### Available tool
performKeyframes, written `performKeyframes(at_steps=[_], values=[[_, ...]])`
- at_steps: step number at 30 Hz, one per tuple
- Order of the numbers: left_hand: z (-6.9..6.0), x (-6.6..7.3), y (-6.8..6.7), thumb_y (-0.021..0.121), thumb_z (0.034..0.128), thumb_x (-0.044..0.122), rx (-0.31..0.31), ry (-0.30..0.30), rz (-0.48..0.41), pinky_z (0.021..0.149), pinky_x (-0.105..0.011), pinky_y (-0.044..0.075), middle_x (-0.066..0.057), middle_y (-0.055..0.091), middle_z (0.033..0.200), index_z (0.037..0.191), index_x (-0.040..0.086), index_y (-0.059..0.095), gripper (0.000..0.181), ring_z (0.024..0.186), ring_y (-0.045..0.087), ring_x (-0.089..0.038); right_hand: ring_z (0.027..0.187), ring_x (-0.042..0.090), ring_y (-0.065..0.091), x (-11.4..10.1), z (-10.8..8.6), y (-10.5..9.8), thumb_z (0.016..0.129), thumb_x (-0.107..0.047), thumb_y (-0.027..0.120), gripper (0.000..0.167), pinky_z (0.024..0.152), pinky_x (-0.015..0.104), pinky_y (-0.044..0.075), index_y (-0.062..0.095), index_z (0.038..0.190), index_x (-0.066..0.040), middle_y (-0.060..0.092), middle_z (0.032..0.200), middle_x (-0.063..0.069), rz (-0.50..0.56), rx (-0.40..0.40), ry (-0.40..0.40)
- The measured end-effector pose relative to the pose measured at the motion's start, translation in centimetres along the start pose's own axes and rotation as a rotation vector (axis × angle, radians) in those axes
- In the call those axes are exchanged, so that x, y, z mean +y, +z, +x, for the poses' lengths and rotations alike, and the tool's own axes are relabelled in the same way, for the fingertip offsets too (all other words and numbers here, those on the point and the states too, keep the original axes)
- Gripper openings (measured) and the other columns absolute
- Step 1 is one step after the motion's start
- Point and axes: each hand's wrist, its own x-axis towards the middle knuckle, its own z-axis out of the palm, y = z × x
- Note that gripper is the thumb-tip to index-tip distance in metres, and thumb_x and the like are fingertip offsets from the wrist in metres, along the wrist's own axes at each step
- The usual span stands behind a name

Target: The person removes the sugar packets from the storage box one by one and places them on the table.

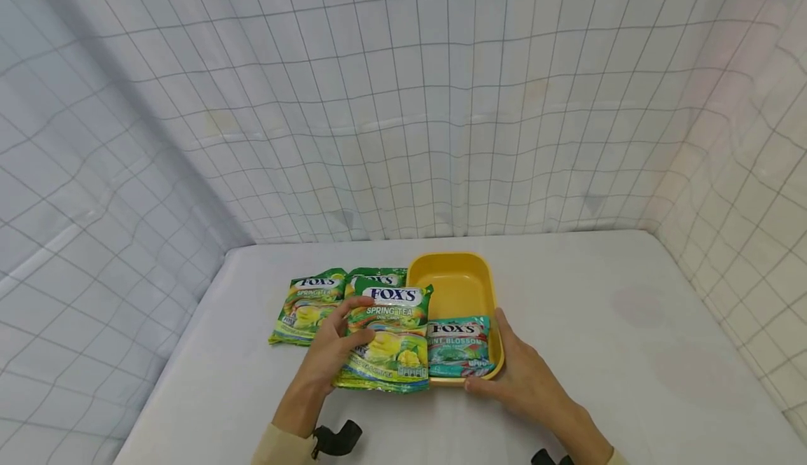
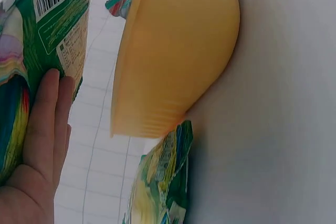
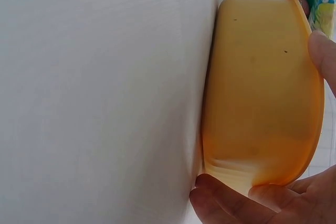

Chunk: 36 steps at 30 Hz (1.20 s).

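Observation:
My left hand (image 1: 334,346) grips a green-and-yellow FOX'S Spring Tea candy bag (image 1: 394,339), its thumb across the front. In the left wrist view, fingers (image 2: 44,129) of that hand lie along the bag's back. The bag overlaps the left rim of a yellow plastic tub (image 1: 450,297). A teal FOX'S Mint Blossom candy bag (image 1: 459,346) lies inside the tub's near end. My right hand (image 1: 520,374) holds the tub by its near right corner. In the right wrist view, one digit touches the tub's rim and others sit at its end wall.
Two more green Spring Tea bags lie left of the tub: one at the far left (image 1: 309,307), another (image 1: 378,274) partly hidden behind the held bag. A white tabletop (image 1: 599,332) extends to the right. White grid-patterned cloth walls (image 1: 441,101) enclose the back and sides.

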Motion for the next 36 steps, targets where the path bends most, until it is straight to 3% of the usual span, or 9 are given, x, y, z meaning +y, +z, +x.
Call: performKeyframes(at_steps=[5,10,16,21,22,25,28,30,36], values=[[-0.9,-0.3,-1.2,0.071,0.0928,0.002,-0.001,0.018,-0.009,0.075,-0.033,0.059,-0.017,0.036,0.153,0.139,0.007,0.053,0.050,0.118,0.054,-0.041,0.136,0.036,0.048,0.0,-0.1,0.0,0.069,-0.075,0.079,0.137,0.109,0.057,0.040,0.007,0.164,-0.008,0.037,0.159,0.019,-0.002,-0.001,0.001],[-1.3,-0.7,-2.4,0.072,0.0917,0.001,-0.004,0.021,-0.037,0.071,-0.034,0.059,-0.022,0.043,0.144,0.138,0.005,0.054,0.049,0.090,0.066,-0.027,0.135,0.036,0.049,0.1,0.0,0.0,0.069,-0.073,0.080,0.136,0.108,0.058,0.040,0.007,0.164,-0.009,0.038,0.159,0.018,-0.004,0.008,-0.016],[-2.0,-1.5,-3.4,0.070,0.0925,0.000,0.004,0.010,-0.097,0.072,-0.034,0.060,-0.018,0.046,0.140,0.137,0.004,0.053,0.048,0.087,0.069,-0.023,0.136,0.036,0.048,0.3,0.0,0.0,0.068,-0.074,0.080,0.137,0.109,0.057,0.040,0.007,0.165,-0.010,0.038,0.159,0.018,0.005,0.004,-0.019],[-2.6,-2.1,-4.1,0.070,0.0919,-0.001,0.055,-0.023,-0.071,0.074,-0.037,0.060,-0.018,0.048,0.139,0.137,0.007,0.053,0.049,0.092,0.068,-0.028,0.136,0.036,0.047,0.2,0.0,0.0,0.068,-0.074,0.081,0.137,0.109,0.058,0.039,0.007,0.165,-0.010,0.037,0.159,0.018,0.010,0.000,-0.002],[-2.9,-2.2,-4.3,0.070,0.0918,-0.001,0.060,-0.024,-0.056,0.085,-0.040,0.057,-0.018,0.043,0.146,0.138,0.006,0.053,0.050,0.106,0.065,-0.032,0.136,0.036,0.047,0.1,0.0,0.0,0.068,-0.074,0.081,0.137,0.110,0.058,0.039,0.007,0.165,-0.011,0.037,0.160,0.018,0.012,-0.002,-0.001],[-3.2,-2.6,-4.7,0.071,0.0914,0.001,0.077,-0.053,-0.040,0.089,-0.044,0.056,-0.019,0.047,0.143,0.138,0.008,0.054,0.050,0.111,0.062,-0.036,0.137,0.036,0.047,-0.1,0.0,-0.1,0.068,-0.072,0.082,0.137,0.110,0.058,0.038,0.006,0.165,-0.011,0.036,0.160,0.018,0.018,-0.003,0.001],[-3.5,-3.4,-4.8,0.072,0.0921,0.001,0.071,-0.093,-0.080,0.087,-0.043,0.057,-0.021,0.059,0.129,0.138,0.010,0.053,0.051,0.108,0.066,-0.035,0.137,0.037,0.046,-0.2,0.0,-0.2,0.068,-0.071,0.083,0.138,0.110,0.058,0.038,0.006,0.165,-0.011,0.036,0.160,0.018,0.020,-0.005,0.006],[-3.6,-4.0,-4.8,0.073,0.0915,0.001,0.077,-0.121,-0.102,0.076,-0.040,0.060,-0.016,0.065,0.116,0.137,0.012,0.055,0.050,0.092,0.070,-0.030,0.137,0.037,0.046,-0.2,-0.1,-0.3,0.068,-0.070,0.083,0.137,0.110,0.059,0.038,0.006,0.165,-0.010,0.036,0.160,0.019,0.018,-0.007,0.010],[-4.0,-5.4,-4.3,0.075,0.0894,0.000,0.097,-0.160,-0.110,0.077,-0.040,0.060,-0.015,0.066,0.119,0.136,0.012,0.057,0.051,0.095,0.069,-0.030,0.138,0.037,0.046,-0.3,0.0,-0.2,0.069,-0.069,0.083,0.137,0.110,0.059,0.037,0.006,0.165,-0.009,0.035,0.160,0.018,0.023,-0.014,0.014]])
